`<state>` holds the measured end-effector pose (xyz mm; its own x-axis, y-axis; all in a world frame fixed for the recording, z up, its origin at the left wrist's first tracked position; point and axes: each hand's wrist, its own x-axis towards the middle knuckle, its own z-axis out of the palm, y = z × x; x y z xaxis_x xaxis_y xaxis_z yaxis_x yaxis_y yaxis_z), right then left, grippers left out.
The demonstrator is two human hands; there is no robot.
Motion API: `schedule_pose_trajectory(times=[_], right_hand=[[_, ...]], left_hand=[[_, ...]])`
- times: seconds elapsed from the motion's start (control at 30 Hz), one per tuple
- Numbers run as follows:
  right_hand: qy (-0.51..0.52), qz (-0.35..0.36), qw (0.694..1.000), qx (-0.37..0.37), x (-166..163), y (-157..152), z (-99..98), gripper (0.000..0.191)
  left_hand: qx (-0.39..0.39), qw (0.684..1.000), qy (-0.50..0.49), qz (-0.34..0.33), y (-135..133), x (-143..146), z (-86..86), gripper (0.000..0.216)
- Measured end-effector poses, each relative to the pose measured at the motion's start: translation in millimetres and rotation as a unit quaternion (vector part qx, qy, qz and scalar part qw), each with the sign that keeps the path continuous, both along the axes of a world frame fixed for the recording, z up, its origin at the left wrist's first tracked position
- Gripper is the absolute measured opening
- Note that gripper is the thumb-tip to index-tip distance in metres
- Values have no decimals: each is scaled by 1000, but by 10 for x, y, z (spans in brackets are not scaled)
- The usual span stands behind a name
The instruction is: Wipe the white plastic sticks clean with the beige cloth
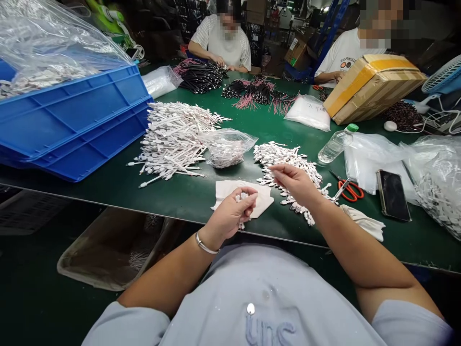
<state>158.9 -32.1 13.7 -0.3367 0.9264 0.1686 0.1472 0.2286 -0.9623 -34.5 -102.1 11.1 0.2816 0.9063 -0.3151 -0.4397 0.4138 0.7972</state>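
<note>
My left hand (232, 214) is closed around a few small white cable connectors (242, 196), whose ends show at the fingers and below the palm. It is above a white cloth (265, 196) at the table's front edge. To its right, my right hand (293, 182) hovers over a pile of short white cables (277, 156). Thumb and fingers are pinched together there; whatever lies between them, if anything, I cannot make out. A larger heap of white cables (173, 139) spreads at the left, beside a clear bag of small white parts (226, 149).
Stacked blue crates (79, 115) stand at left. On the right are orange-handled scissors (349, 189), a phone (393, 194), a water bottle (334, 144), plastic bags (374, 158) and a cardboard box (374, 89). Two people sit opposite, near black cable bundles (201, 76).
</note>
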Motion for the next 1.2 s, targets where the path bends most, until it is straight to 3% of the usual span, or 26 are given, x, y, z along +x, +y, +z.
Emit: schedule_pose_trajectory(times=[0.1, 0.23, 0.33, 0.43, 0.53, 0.63, 0.87, 1.0, 1.1, 1.2], right_hand=[[-24, 94, 995, -12, -63, -301, 102, 42], [-29, 157, 987, -10, -64, -575, 154, 44], [-75, 118, 990, 24, 4, -658, 149, 44], [-133, 36, 986, 98, 70, -696, 123, 30], [-147, -15, 978, 150, 86, -730, 109, 18], [-158, -22, 976, 149, 74, -767, 118, 19], [-61, 38, 995, -71, 34, -803, 127, 34], [-21, 42, 991, -127, -98, -789, 66, 40], [-41, 15, 994, -102, -248, -789, -11, 37], [-160, 0, 987, 11, -380, -799, -60, 32]], left_hand=[[70, 996, 62, -2, -4, 41, 68, 40], [130, 983, 126, -40, -35, 31, 128, 26], [155, 976, 153, -25, -60, -24, 109, 23], [158, 974, 159, -17, -73, -74, 70, 25], [142, 979, 143, -22, -80, -92, 45, 27], [104, 988, 107, -28, -91, -85, 35, 28], [6, 999, -10, -34, -104, -56, 13, 36], [-38, 997, -68, 13, -68, -6, -26, 36], [-60, 991, -100, 69, -16, 72, -53, 38], [-69, 983, -112, 129, 49, 147, -78, 36]])
